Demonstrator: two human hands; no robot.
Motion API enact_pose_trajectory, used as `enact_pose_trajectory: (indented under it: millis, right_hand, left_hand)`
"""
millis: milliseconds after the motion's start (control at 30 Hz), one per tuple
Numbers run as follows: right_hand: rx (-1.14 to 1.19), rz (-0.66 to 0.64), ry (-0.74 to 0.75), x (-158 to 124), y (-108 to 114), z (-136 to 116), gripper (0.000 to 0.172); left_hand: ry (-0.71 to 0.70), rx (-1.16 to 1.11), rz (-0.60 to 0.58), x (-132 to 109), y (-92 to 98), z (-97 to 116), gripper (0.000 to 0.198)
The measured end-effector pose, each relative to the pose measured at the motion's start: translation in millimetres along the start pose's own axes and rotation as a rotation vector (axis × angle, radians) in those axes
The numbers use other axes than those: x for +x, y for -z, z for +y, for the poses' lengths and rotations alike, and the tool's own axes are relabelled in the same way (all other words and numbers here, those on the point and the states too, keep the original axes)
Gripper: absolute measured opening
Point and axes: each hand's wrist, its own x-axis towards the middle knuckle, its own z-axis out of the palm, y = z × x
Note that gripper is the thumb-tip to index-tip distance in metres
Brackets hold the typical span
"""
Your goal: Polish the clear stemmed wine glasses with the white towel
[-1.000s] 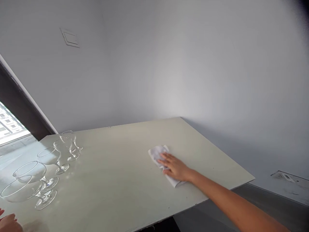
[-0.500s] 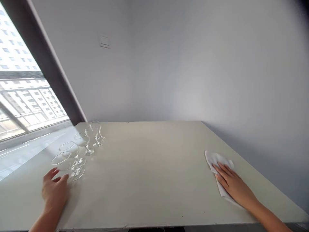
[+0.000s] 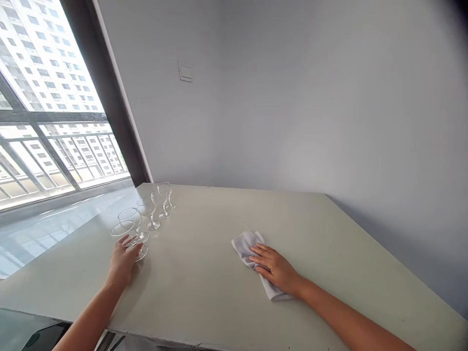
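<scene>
Several clear stemmed glasses stand upright in a row along the left side of the pale table [image 3: 204,287]. My left hand [image 3: 124,256] has its fingers curled round the stem area of the nearest glass [image 3: 122,228]. Just behind it is a second glass [image 3: 130,215], and a third glass [image 3: 146,207] stands farther back. Near the middle of the table, my right hand [image 3: 272,267] lies flat with fingers spread on a folded white cloth [image 3: 243,243], pressing it on the tabletop.
A window [image 3: 54,122] with a railing outside is at the left, above a shiny sill [image 3: 54,229]. Grey walls [image 3: 310,97] meet behind the table, one bearing a switch plate [image 3: 185,73]. A dark object [image 3: 46,337] shows below the table's front left edge.
My right hand and the cloth have moved left, from the table's right side toward its middle. My left hand has closed on the nearest glass. The view has shifted left.
</scene>
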Motion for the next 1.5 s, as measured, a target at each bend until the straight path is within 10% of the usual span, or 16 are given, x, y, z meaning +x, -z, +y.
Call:
enact_pose_trajectory:
  millis: [333, 567, 867, 1167, 1500]
  right_hand:
    - [-0.107, 0.206, 0.016, 72.8, -22.6, -10.9, 0.021]
    - [0.278, 0.453, -0.267, 98.3, -22.6, 2.6, 0.006]
    - [0.682, 0.775, -0.576, 80.4, -5.5, 41.9, 0.026]
    - [0.787, 1.033, -0.608, 80.4, 1.5, 24.6, 0.021]
    - [0.435, 0.594, 0.005, 79.0, -13.9, -49.6, 0.014]
  left_hand:
    - [-0.011, -0.031, -0.176, -34.4, -16.0, 6.0, 0.054]
    - [-0.308, 0.096, -0.502, -69.9, -85.2, 57.1, 0.037]
    - [-0.535, 0.42, -0.534, -81.3, -190.8, 84.4, 0.055]
    - [-0.632, 0.355, -0.419, -94.9, -210.0, 54.1, 0.056]
    - [-0.737, 0.31, -0.485, -105.3, -209.0, 49.7, 0.052]
